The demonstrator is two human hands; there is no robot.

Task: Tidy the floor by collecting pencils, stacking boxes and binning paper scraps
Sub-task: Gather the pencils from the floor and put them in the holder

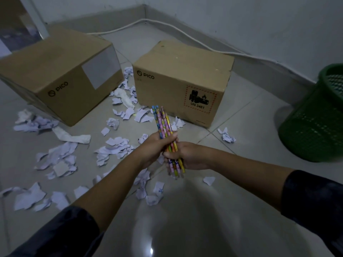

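Observation:
A bundle of several colourful pencils (pixel 163 121) is held above the floor in the middle of the view. My left hand (pixel 154 145) grips the bundle around its middle, and my right hand (pixel 187 154) grips its lower part. Two brown cardboard boxes stand apart on the tiles: one tilted at the left (pixel 61 75), one upright at the centre (pixel 183 80). Torn and crumpled white paper scraps (pixel 113 147) lie scattered between and in front of the boxes. A green mesh bin (pixel 315 123) stands at the right edge.
A white cable (pixel 185 34) runs along the base of the wall behind the boxes. White walls meet in a corner at the back. More paper scraps (pixel 29 197) lie at the lower left. Bare glossy tiles (pixel 185 219) lie below my arms.

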